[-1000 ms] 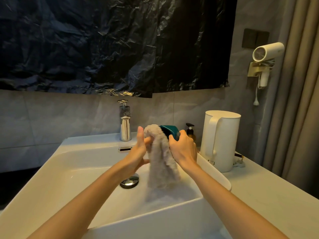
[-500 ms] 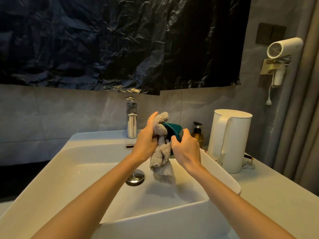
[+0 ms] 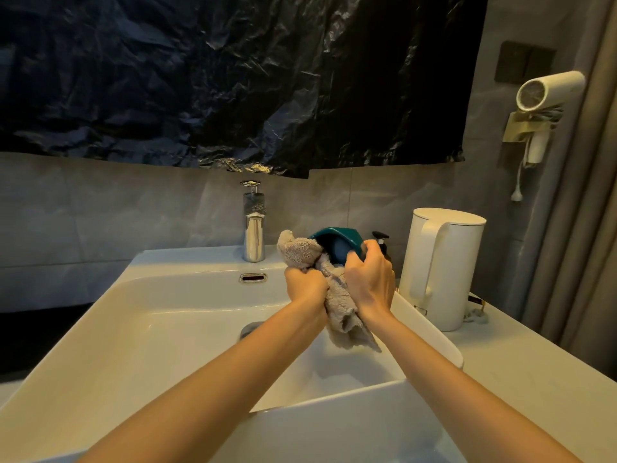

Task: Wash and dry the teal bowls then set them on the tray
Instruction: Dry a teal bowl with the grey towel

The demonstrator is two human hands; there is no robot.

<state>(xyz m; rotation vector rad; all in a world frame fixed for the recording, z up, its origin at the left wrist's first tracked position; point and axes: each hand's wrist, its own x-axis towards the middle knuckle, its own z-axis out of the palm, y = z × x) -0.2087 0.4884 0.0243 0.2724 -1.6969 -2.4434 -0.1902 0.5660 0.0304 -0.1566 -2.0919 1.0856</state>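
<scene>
A teal bowl [image 3: 340,240] is held tilted above the right side of the white sink [image 3: 173,315], its opening turned toward me and to the left. My right hand [image 3: 370,279] grips the bowl by its rim on the right. A fluffy grey cloth [image 3: 302,253] is bunched against the bowl's opening, and its tail hangs down between my wrists. My left hand [image 3: 305,285] grips the cloth just below and left of the bowl. No tray and no other bowl can be seen.
A chrome faucet [image 3: 253,228] stands at the back of the sink. A white kettle [image 3: 440,265] sits on the pale counter [image 3: 534,372] to the right, with a dark pump bottle [image 3: 380,238] behind the bowl. A hair dryer [image 3: 547,91] hangs on the right wall.
The bowl has turned so its inside now faces me. My left hand dropped lower with the cloth, which is bunched at the bowl's mouth. The view shifted slightly.
</scene>
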